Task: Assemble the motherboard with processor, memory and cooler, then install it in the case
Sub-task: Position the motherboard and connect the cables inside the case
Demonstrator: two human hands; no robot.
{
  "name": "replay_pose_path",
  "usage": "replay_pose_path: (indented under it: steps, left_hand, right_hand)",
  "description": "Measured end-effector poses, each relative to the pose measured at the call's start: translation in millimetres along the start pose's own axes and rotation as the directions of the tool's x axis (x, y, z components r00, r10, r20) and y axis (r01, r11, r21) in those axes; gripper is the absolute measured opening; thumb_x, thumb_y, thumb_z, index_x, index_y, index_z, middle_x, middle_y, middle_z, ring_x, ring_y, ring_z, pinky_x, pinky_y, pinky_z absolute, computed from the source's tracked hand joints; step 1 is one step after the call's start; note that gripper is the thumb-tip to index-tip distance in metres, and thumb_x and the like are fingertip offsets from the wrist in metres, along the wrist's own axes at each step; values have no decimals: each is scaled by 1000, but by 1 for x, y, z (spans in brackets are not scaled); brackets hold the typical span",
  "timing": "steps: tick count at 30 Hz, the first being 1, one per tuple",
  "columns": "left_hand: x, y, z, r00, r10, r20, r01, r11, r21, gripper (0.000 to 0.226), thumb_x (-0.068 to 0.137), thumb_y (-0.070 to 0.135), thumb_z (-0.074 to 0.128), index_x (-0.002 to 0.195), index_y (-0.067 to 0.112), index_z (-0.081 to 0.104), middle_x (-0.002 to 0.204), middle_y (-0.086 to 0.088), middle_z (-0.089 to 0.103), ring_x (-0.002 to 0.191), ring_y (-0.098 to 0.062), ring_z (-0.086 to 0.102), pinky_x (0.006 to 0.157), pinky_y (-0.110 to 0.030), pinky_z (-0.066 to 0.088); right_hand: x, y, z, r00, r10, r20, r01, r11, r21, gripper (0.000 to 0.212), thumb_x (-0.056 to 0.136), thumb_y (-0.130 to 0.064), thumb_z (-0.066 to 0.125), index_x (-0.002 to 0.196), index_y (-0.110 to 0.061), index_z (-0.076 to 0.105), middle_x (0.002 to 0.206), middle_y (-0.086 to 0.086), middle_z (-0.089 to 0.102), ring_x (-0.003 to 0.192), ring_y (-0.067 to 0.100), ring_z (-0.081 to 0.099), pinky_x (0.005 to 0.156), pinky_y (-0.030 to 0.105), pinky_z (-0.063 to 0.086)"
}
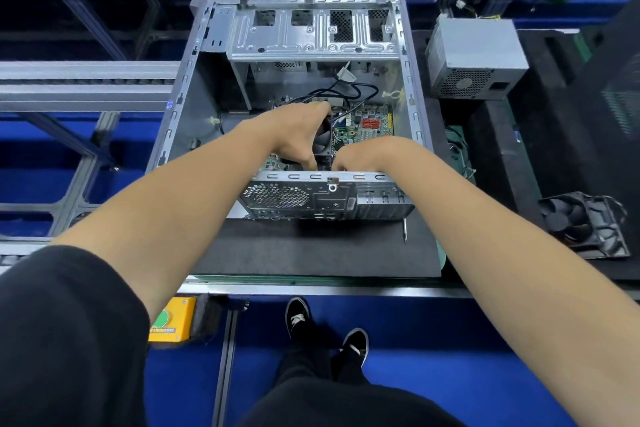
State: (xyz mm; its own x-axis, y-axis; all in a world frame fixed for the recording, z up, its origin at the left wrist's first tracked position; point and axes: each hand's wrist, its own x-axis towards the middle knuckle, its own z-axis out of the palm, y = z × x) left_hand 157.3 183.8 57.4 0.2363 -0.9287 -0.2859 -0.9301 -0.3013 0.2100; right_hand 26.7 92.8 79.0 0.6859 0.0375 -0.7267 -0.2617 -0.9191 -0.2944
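Both hands lower the green motherboard (367, 125) into the open grey steel case (412, 87): left hand (294, 135) fingers curl round its black cooler fan (323, 144), a sturdy hold; right hand (360, 156) fingers are hidden, grip unclear. Board is stiff but fragile, best held by edges.

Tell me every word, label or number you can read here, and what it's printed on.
None can be read outright.
Yellow button box: a strip of dark lettering along its lower edge, too blurred to read.
Motherboard inside the case: any markings too small to read.
Power supply: no legible label on the sides in view.

No legible text; label strip on yellow button box (172, 320) too blurred.
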Motion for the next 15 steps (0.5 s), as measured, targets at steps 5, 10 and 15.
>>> replay_pose_path:
  steps: [5, 10, 15]
  left_hand:
    - [1, -1, -1, 1000, 0, 5, 0, 1000, -3, 80, 40, 43, 85, 98, 16, 36, 86, 0, 47, 72, -21, 48, 56, -37, 41]
    - [2, 2, 0, 1000, 18, 22, -19, 999, 46, 80, 41, 44, 83, 96, 18, 33, 88, 2, 43, 73, -21, 46, 57, -37, 39]
    - [1, 2, 3, 998, 31, 45, -35, 996, 81, 75, 48, 46, 84, 91, 18, 29, 88, 0, 40, 78, -22, 45, 64, -40, 43]
  right_hand:
    - [-5, -2, 1, 1000, 23, -6, -23, 1000, -13, 17, 97, -8, 45, 98, -11, 62, 71, 1, 44, 55, 14, 30, 51, 25, 27]
    - [-3, -1, 3, 996, 88, 4, -88, 996, 34, 23, 97, -8, 45, 103, 11, 57, 65, 2, 30, 56, 16, 22, 53, 27, 22]
    - [-2, 1, 2, 993, 105, 46, -107, 994, 25, 20, 100, -18, 41, 93, -9, 58, 74, -1, 47, 59, 15, 37, 55, 27, 31]
